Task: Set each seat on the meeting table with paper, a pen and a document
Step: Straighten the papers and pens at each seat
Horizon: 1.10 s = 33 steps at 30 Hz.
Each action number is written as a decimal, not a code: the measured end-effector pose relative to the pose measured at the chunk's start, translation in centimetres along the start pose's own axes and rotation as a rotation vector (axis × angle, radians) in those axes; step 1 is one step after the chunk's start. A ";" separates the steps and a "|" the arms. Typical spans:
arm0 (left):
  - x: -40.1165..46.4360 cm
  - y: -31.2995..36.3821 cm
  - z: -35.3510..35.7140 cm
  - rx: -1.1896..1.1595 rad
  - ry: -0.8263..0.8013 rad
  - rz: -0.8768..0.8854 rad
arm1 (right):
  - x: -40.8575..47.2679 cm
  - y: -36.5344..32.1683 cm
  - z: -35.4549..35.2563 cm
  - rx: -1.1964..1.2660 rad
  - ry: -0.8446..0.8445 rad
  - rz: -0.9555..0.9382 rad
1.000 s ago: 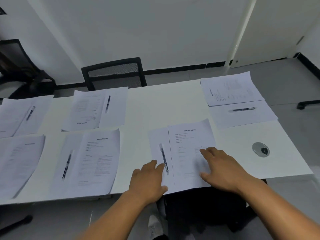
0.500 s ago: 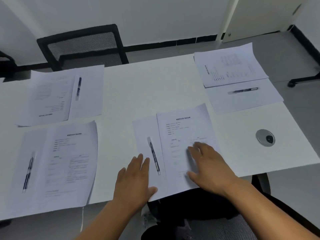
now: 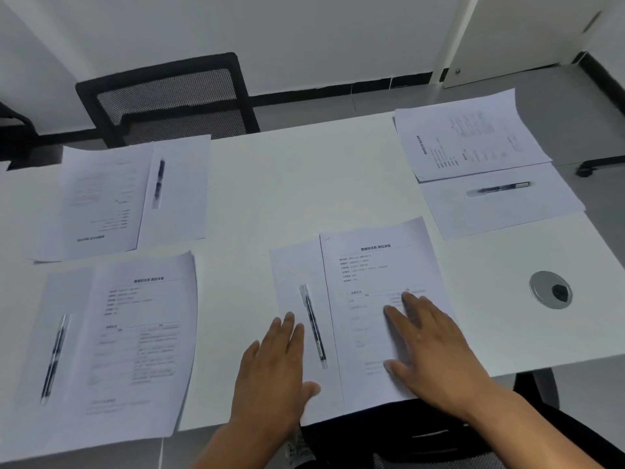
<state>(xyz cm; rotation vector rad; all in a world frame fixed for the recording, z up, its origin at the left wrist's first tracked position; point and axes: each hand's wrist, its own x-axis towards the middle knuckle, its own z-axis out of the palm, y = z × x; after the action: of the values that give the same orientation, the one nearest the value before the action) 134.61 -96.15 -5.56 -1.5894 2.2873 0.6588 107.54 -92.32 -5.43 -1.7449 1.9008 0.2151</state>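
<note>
The left hand point(image 3: 275, 370) lies flat, fingers straight and together, palm down on the near left part of a blank sheet point(image 3: 297, 319), just beside a pen point(image 3: 314, 328) that lies lengthwise on that sheet. The right hand point(image 3: 433, 353) also lies flat, fingers slightly spread, pressing on the lower half of a printed document point(image 3: 375, 282) that overlaps the blank sheet's right edge. Neither hand grips anything; both are released and resting on paper. This set sits at the near edge of the white worktop point(image 3: 304, 184), its lower edge hanging slightly past the rim.

To the left, a near-left set point(image 3: 135, 333) shows a printed page over a blank sheet with its own pen. Behind it lies a far-left set point(image 3: 111, 198), its print turned toward the black mesh chair point(image 3: 169, 96). At the right end a sideways set point(image 3: 473, 143) sits above a blank sheet carrying a pen point(image 3: 497, 189). A round cable grommet point(image 3: 550, 290) sits in the worktop near the right hand.
</note>
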 end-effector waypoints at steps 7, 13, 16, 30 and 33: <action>0.6 -0.9 -0.4 0.030 -0.015 0.015 | -0.1 0.4 0.4 -0.019 0.008 -0.011; 0.7 -1.6 -0.3 0.013 -0.014 0.018 | 0.1 0.7 0.5 0.009 0.020 0.001; 0.8 -2.0 -0.4 0.014 -0.012 0.016 | 0.3 0.8 0.5 -0.002 0.022 0.008; 1.0 -2.6 -0.5 0.006 -0.013 0.012 | 0.7 0.5 0.3 0.004 0.023 0.013; 1.0 -2.6 -0.6 0.006 -0.006 0.015 | 0.7 0.5 0.4 0.005 0.023 0.013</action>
<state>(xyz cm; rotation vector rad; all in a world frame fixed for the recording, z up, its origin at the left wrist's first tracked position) 136.66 -98.00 -6.07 -1.5668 2.2970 0.6596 107.14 -92.67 -6.25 -1.7390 1.9280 0.1956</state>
